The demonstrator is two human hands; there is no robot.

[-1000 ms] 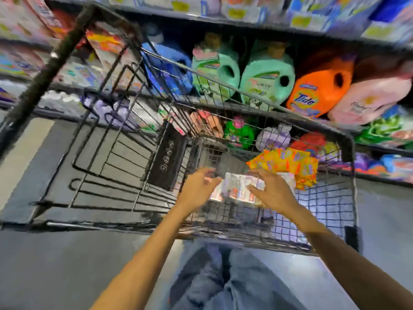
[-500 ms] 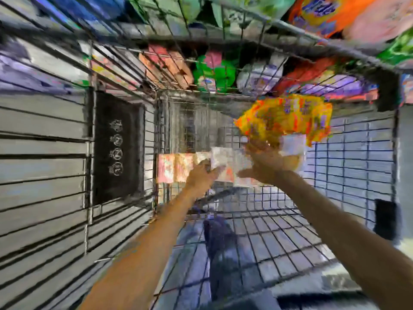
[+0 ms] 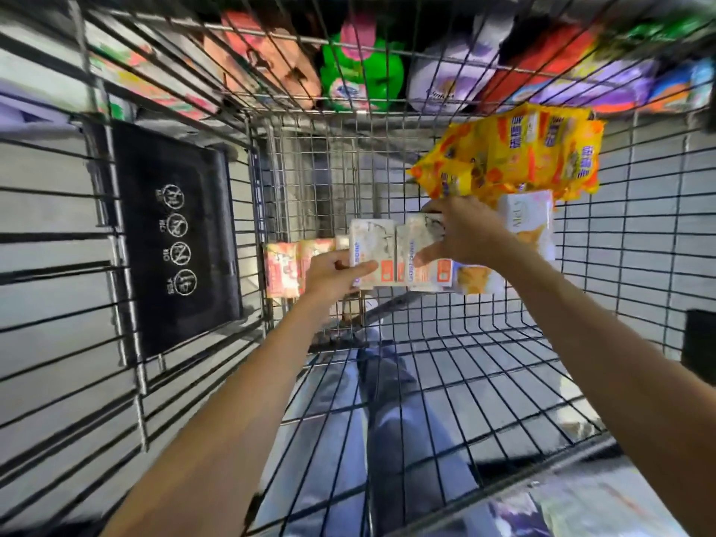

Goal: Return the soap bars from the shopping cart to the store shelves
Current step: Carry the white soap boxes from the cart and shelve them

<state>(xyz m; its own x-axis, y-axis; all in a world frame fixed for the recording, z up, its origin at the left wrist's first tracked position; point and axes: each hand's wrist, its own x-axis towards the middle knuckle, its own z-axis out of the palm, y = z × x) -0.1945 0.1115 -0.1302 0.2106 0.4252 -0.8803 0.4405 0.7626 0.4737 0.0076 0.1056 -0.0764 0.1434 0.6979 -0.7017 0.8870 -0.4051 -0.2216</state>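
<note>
The left hand grips one upright white cardboard soap box, the right hand the touching second box, by the black wire cart's far wall.

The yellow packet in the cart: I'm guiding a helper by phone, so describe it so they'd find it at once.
Look inside the wire shopping cart, toward its far right corner. Just beyond the right hand, above a white box, lies the yellow packet. It is the only bright yellow-and-orange wrapper; its neighbours are pale boxes.
</note>
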